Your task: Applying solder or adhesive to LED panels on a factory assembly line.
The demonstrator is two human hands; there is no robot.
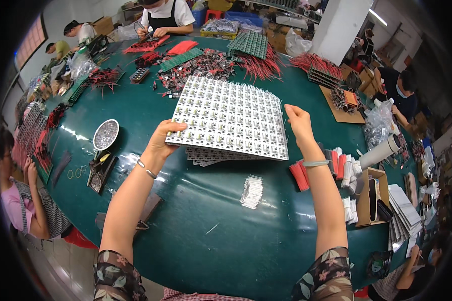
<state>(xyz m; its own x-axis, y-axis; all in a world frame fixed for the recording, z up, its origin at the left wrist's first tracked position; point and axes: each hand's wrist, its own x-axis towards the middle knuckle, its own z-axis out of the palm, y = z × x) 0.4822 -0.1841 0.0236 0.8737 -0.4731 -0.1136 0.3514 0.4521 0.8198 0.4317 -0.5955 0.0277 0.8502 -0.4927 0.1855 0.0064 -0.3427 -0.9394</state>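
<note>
My left hand [164, 136] grips the left corner of a white circuit board panel [231, 116], thumb on top and fingers underneath. Rows of small components cover the panel, and short white wire ends stick up along its far right edge. It is tilted over a stack of similar panels [201, 156], mostly hidden below it. Just off the panel's right edge is my right hand [299, 120], its fingers curled together; anything between them is too small to make out. A bundle of short white wires [251, 191] lies on the green table nearer to me.
A white bowl of small parts [106, 134] stands left. Red wire bundles [300, 175], a cardboard box [374, 195] and a white bottle [381, 150] are at right. Beyond lies a heap of red-and-black wired parts [198, 70]. Other people work around the table [206, 251].
</note>
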